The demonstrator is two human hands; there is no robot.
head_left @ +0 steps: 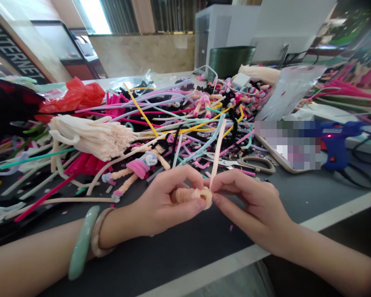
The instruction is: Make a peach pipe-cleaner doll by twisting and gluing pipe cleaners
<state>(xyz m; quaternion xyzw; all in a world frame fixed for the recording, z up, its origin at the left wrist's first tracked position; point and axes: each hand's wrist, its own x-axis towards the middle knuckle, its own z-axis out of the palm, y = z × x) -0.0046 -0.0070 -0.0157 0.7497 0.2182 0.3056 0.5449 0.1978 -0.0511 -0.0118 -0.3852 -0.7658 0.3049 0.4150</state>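
Observation:
My left hand (pixel 160 202) is closed round a short coil of peach pipe cleaner (pixel 193 194), thumb and fingers gripping it. My right hand (pixel 250 202) pinches the free end of the same pipe cleaner right beside the coil; the loose stem (pixel 218 150) rises up and away from my fingers. A green bangle (pixel 82 243) and a beige band sit on my left wrist. Both hands hover just above the dark grey table (pixel 185 247).
A small pipe-cleaner doll (pixel 139 169) lies just beyond my left hand. A bundle of peach pipe cleaners (pixel 92 136), a heap of coloured ones (pixel 185 111), scissors (pixel 250 163), a blue glue gun (pixel 336 144) and a red bag (pixel 77 95) crowd the table.

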